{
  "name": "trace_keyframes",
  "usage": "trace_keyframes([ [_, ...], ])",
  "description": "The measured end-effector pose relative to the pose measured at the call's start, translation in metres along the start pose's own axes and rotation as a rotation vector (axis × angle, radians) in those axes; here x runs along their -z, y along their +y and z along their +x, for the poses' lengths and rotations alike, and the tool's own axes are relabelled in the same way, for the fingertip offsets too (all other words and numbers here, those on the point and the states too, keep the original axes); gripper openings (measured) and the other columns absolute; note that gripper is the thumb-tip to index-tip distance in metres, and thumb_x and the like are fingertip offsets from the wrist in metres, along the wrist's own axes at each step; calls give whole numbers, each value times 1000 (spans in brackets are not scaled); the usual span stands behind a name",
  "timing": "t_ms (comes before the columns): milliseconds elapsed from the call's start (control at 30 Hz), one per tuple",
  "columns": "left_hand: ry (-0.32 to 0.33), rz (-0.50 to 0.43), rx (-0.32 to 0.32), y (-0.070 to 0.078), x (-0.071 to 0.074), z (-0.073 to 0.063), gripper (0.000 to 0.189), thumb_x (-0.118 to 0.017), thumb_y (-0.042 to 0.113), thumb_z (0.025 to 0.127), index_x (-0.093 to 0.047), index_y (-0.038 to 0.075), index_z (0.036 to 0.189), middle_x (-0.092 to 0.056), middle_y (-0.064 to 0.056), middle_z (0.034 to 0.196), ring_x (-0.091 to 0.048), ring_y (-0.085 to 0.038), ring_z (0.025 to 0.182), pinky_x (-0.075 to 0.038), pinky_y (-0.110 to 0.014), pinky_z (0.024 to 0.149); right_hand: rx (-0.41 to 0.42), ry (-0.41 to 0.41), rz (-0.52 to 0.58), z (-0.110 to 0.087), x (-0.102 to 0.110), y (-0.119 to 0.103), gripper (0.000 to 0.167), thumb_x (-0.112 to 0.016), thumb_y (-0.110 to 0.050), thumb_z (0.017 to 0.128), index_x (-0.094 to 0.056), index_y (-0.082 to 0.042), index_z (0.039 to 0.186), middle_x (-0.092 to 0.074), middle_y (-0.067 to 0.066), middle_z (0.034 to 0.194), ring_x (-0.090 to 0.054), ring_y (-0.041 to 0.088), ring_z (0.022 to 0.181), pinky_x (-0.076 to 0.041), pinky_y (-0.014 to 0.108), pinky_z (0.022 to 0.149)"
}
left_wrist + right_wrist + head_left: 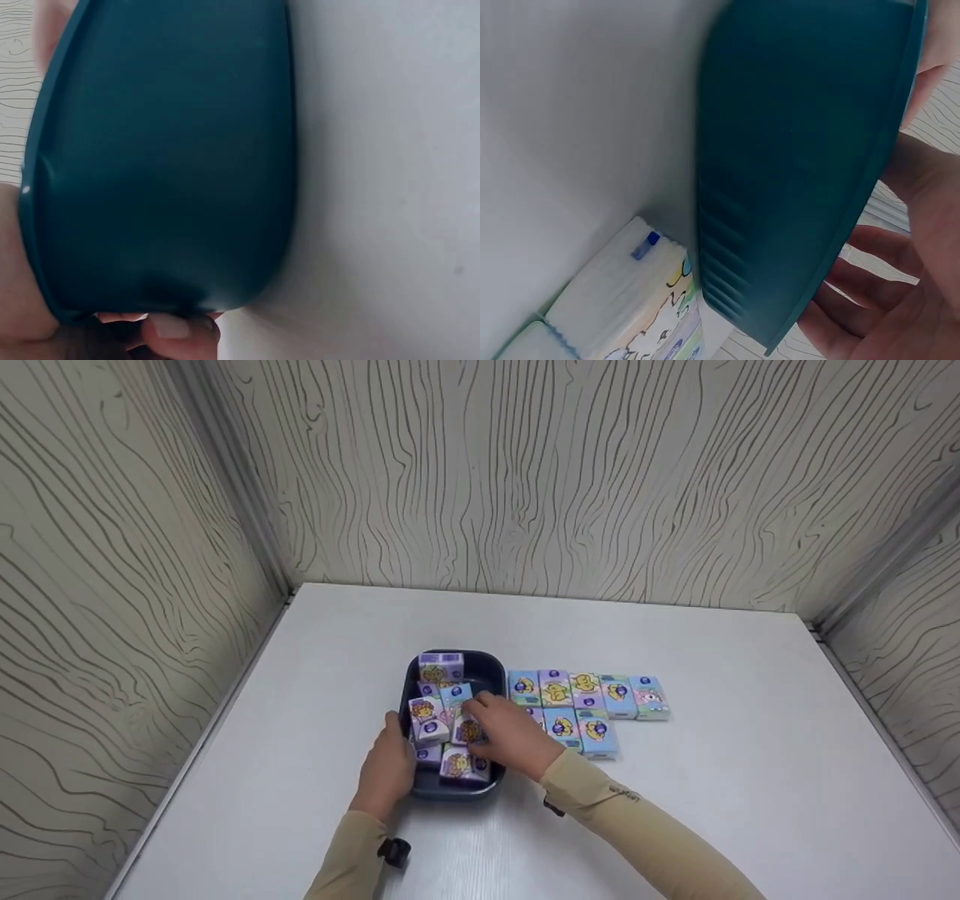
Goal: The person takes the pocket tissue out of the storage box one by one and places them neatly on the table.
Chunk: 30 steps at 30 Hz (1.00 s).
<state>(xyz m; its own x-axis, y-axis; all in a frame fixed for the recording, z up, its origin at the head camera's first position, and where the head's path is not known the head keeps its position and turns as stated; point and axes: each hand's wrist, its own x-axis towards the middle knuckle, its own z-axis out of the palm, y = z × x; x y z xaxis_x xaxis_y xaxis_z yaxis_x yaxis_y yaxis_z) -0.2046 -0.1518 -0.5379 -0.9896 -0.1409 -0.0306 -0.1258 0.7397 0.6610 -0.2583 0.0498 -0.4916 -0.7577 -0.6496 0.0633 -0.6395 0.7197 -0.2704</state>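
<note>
A dark teal plastic basket (450, 793) stands on the table with several small tissue packs (429, 718) lying loosely inside. My left hand (386, 769) grips the basket's left side; fingertips (180, 330) curve round its wall in the left wrist view. Over the basket's right rim reaches my right hand (510, 733), thumb and fingers around a purple tissue pack (466, 729) among the others. In the right wrist view the basket's wall (795, 150) hides the fingertips of the right hand (907, 277) and what they hold.
Right of the basket, tissue packs (589, 694) lie flat side by side in two rows, the near row partly behind the right hand. The white table (300, 675) extends around them. Wood-patterned panels (517, 480) enclose the back and both sides.
</note>
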Motion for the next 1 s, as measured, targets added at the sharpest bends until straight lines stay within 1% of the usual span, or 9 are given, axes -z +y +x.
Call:
trace_keyframes([
  [67,-3,-3,2,1,0,0,51,-36,13,101,-22,-9,145,-50,-30,130,-53,-41,116,-43,-51,95,-2,-9,-20,2,-2,-1,52,-77,-26,81,-57,-9,125,-58,4,108,-57,18,96,-50,34,84],
  [167,4,13,-10,1,0,0,50,-37,12,100,-23,-9,144,-52,-30,125,-56,-41,110,-47,-51,90,9,-15,-51,3,-6,-1,49,-78,-25,81,-57,-9,123,-58,3,102,-58,18,89,-50,34,79],
  [300,17,37,-25,1,-1,1,48,-39,10,99,-25,-8,141,-56,-28,119,-60,-40,102,-50,-51,82,15,-22,-80,5,-10,-3,48,-76,-25,82,-57,-9,124,-57,4,99,-57,18,86,-51,33,76],
  [467,9,33,-28,0,0,2,47,-39,9,99,-26,-8,141,-55,-29,120,-59,-41,104,-49,-51,83,-7,-28,-94,7,-12,-6,52,-77,-25,82,-56,-8,126,-58,6,102,-58,19,89,-51,35,78],
  [633,-4,19,-15,1,-1,3,48,-36,9,99,-24,-9,142,-53,-30,124,-57,-41,108,-47,-51,88,-14,-31,-112,9,-14,-6,52,-78,-25,80,-56,-8,124,-58,6,103,-57,20,91,-51,35,81],
  [767,-12,17,-6,0,0,2,49,-35,9,100,-21,-9,143,-51,-31,126,-55,-42,112,-45,-52,91,-5,-18,-129,12,-18,-8,48,-78,-24,80,-58,-8,120,-58,5,99,-57,19,88,-52,34,76],
  [933,-6,21,-18,-1,-1,2,50,-36,9,100,-21,-10,143,-51,-32,126,-54,-43,113,-45,-53,91,-4,13,-146,14,-20,-8,41,-77,-21,80,-60,-7,114,-57,5,95,-57,20,83,-52,34,71],
  [1000,-7,14,-17,0,-2,2,50,-36,9,100,-21,-9,144,-50,-31,127,-54,-43,113,-45,-53,92,-6,24,-155,15,-21,-8,40,-77,-20,79,-60,-5,113,-56,6,94,-57,20,82,-53,35,70],
])
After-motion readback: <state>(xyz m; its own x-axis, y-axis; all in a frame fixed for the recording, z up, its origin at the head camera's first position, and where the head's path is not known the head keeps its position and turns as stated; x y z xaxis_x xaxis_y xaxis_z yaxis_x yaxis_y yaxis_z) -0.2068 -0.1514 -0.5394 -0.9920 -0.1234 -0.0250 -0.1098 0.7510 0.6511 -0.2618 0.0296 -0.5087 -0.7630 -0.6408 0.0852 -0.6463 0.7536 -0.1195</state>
